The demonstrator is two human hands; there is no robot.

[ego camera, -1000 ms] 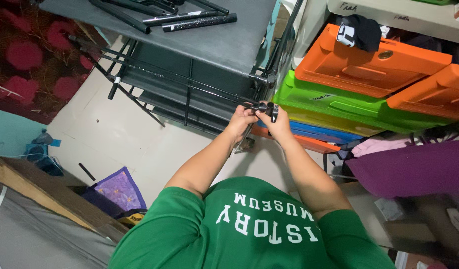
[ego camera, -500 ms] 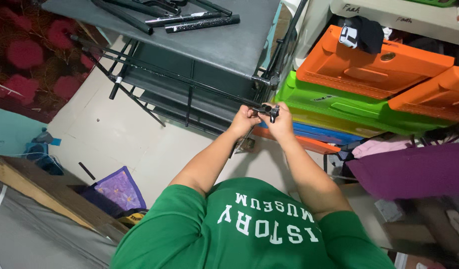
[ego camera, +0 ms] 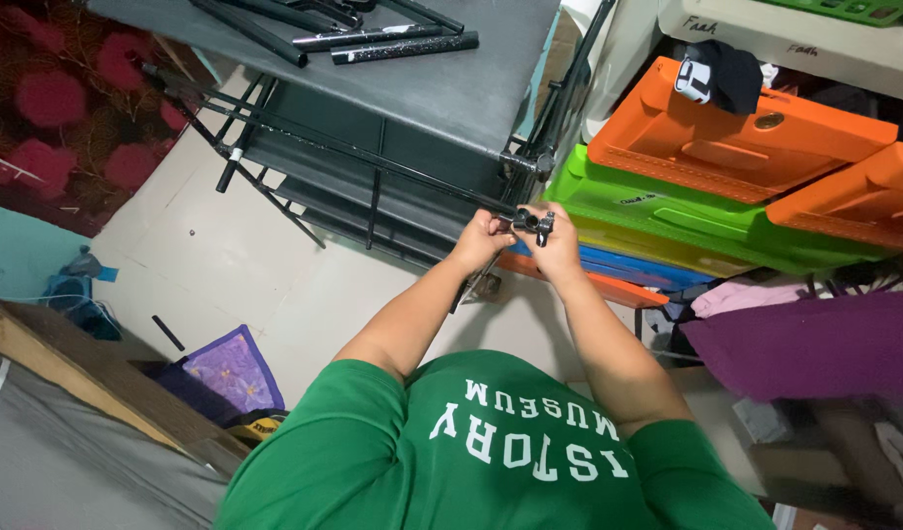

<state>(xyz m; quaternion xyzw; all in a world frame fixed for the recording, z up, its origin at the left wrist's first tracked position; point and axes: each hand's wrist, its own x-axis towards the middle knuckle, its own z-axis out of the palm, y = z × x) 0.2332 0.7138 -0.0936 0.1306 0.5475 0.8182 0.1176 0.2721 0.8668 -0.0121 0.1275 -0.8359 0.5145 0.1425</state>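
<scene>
— Head view, going left to right: what sits at the far left?

— Red-patterned cloth (ego camera: 49, 118) at the top, a wooden board (ego camera: 88, 378) lower down, and a purple cloth bag (ego camera: 226, 368) on the pale floor (ego camera: 226, 265).

— And further in?

— Black metal rack (ego camera: 373, 186) with a grey shelf panel (ego camera: 451, 88); loose black tubes (ego camera: 392, 41) lie on that panel.

— Where are your hands?

— Both are up at the rack's front edge, close together. My left hand (ego camera: 481, 240) is curled around the end of a black rack bar (ego camera: 353, 152). My right hand (ego camera: 557, 245) is closed around a small black connector piece (ego camera: 532, 222), which sits between the two hands at the bar's end. Whether bar and connector are joined, I cannot tell.

— And on the right?

— Stacked plastic lids, just beside my right hand: green (ego camera: 687, 211) below, orange (ego camera: 726, 128) above, with a dark cap (ego camera: 721, 74) resting on the orange one. Purple fabric (ego camera: 814, 344) hangs lower right.
</scene>
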